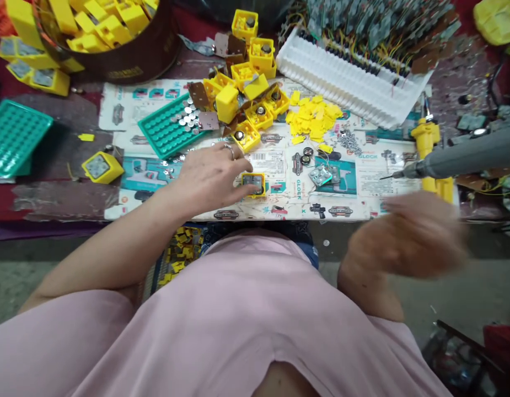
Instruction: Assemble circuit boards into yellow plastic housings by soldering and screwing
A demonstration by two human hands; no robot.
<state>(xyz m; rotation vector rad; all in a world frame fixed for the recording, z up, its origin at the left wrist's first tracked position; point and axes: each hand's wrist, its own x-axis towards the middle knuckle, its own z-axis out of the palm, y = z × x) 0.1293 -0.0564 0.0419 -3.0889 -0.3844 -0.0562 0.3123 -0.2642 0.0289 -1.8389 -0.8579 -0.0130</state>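
My left hand (215, 179) rests over the printed board, palm down with its fingers apart, its thumb touching a small yellow case (253, 184) with a grey part inside. On the right, my right hand (409, 237) is smeared by motion near the table's front edge, below a grey power screwdriver (465, 151) that points left; its fingers cannot be made out. A loose circuit piece (321, 175) with wires and black round parts (307, 156) lies between the hands. Open yellow cases (261, 113) are grouped beyond my left hand.
Yellow chips (315, 118) and small screws (350, 142) lie in piles. At the back stand a white rack (341, 74) of wired parts and a round tin (155, 52) of yellow cases. Green trays (167, 129) sit left. A yellow holder (426, 138) stands right.
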